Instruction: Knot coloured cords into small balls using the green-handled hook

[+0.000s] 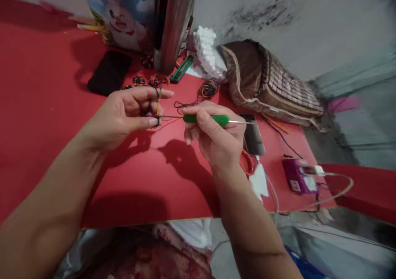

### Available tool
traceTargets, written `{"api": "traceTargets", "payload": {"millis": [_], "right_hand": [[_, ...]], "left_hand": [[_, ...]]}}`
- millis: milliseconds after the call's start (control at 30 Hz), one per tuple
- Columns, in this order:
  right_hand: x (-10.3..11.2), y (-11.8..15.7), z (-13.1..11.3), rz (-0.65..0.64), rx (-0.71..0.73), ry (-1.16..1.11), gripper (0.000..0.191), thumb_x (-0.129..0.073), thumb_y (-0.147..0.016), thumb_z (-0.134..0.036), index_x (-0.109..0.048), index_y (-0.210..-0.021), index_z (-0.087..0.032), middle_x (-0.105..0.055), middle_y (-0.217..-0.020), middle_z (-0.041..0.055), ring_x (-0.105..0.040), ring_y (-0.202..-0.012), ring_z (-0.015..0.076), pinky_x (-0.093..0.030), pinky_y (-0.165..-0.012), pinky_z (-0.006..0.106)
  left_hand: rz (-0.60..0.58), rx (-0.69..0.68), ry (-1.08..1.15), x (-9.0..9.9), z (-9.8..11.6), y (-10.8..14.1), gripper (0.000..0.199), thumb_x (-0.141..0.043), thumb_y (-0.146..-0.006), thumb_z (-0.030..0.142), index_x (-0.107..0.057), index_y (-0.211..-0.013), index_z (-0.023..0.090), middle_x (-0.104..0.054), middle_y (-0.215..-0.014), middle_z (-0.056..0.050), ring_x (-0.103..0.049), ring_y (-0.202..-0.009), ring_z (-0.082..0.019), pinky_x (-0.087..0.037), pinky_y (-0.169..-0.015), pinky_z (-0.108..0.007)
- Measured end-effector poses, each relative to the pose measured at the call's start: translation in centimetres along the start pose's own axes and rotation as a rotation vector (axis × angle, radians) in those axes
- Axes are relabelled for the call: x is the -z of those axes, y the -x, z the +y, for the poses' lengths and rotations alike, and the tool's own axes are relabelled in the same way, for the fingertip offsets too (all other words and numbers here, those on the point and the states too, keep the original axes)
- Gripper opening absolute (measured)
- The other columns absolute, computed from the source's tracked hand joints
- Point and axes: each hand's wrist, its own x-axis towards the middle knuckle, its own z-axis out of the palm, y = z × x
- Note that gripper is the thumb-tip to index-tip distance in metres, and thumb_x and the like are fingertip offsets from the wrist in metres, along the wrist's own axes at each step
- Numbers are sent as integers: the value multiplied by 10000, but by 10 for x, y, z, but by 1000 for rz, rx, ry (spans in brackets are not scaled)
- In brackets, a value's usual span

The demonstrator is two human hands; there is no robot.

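Note:
In the head view, my left hand [128, 108] pinches a small dark knotted piece of cord [157, 122] between thumb and fingers. A strand of dark and yellow cord [159, 97] runs from there up over the outstretched index finger. My right hand [216, 130] is closed around the green handle of a crochet hook [206, 119]. One thin metal shaft sticks out to the right, and a thin line runs left from the handle to the knotted piece. Whether its tip is inside a loop is too small to tell.
Behind my hands are a bundle of multicoloured cord [209, 88], a green cutter [182, 69], a steel flask [176, 23] and a black phone-like object [109, 73]. To the right are a brown bag [272, 79], a phone [254, 137] and a purple box with cables [295, 176] on the red table [133, 200].

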Motion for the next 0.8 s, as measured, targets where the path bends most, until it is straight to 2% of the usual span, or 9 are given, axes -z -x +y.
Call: {"api": "traceTargets", "payload": {"millis": [133, 267, 367, 500, 567, 667, 800], "right_hand": [[-3, -6, 5, 46, -149, -58, 132, -858, -909, -350, -907, -865, -236, -719, -637, -33, -468, -432, 54, -469, -384, 200], [-4, -10, 8, 14, -331, -217, 127, -882, -824, -336, -869, -834, -210, -682, -600, -51, -379, -434, 38, -409, -364, 171], [-7, -10, 11, -7, -367, -309, 133, -892, -806, -315, -845, -842, -196, -681, -613, -48, -385, -442, 36, -421, -372, 161], [-18, -11, 16, 123, -405, -428, 101, -816, -868, -257, -831, -916, -169, -689, -644, -36, -453, -481, 39, -484, -431, 136], [-23, -11, 19, 182, -498, -547, 108, -711, -951, -210, -806, -933, -162, -658, -634, -44, -469, -491, 34, -496, -465, 111], [-27, -11, 22, 225, -660, -750, 222, -569, -1052, -157, -751, -925, -152, -620, -658, -52, -482, -507, 13, -498, -511, 57], [-28, -12, 21, 281, -760, -913, 330, -455, -1144, -190, -710, -940, -139, -612, -689, -45, -508, -511, 0, -496, -517, 27]], "left_hand": [[24, 13, -15, -4, 1, -2, 510, -929, -704, -21, -920, -1167, 192, -765, -816, -19, -675, -710, -109, -601, -644, -171], [153, 3, 96, -9, -8, -5, 554, -939, -659, -17, -906, -1176, 181, -753, -770, 5, -659, -654, -100, -574, -621, -177], [213, -4, 196, -14, -16, -8, 526, -969, -609, -10, -903, -1104, 155, -766, -769, -2, -685, -691, -96, -596, -687, -171], [316, -37, 290, -19, -25, -11, 513, -974, -601, 18, -890, -1088, 156, -743, -755, 17, -692, -710, -87, -590, -699, -161], [365, -77, 303, -22, -28, -11, 515, -964, -600, 14, -877, -1087, 161, -719, -746, 39, -693, -718, -78, -601, -736, -164], [431, -148, 283, -23, -32, -12, 547, -949, -577, 6, -861, -1093, 166, -723, -751, 48, -704, -739, -80, -615, -762, -173], [476, -194, 224, -22, -35, -15, 553, -936, -561, 21, -844, -1085, 172, -705, -744, 58, -716, -754, -100, -634, -776, -209]]}}
